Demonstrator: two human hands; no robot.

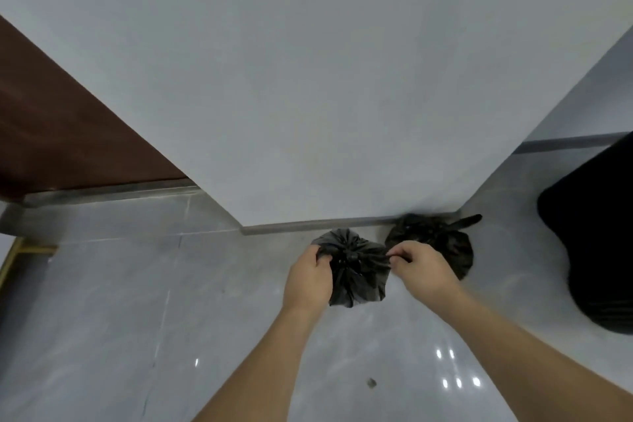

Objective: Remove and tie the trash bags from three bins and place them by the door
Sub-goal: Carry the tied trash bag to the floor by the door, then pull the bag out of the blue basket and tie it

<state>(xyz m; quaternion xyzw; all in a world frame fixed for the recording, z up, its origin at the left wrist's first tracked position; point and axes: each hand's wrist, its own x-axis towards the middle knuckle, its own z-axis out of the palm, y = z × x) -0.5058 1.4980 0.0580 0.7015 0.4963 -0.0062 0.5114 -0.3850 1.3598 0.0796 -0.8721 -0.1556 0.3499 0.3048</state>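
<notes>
Both bare forearms reached forward from the camera, the left hand (308, 279) pinching one gathered flap and the right hand (419, 269) the opposite flap of a small black trash bag (356, 279) held between them above the grey tiled floor (137, 301), a knot at its centre. Thin, soft and probably light, it looked slippery and best gripped by those bunched ends. Two small bags were countable: this one and a tied bag (442, 240) just beyond the right hand against the white wall (308, 96).
</notes>
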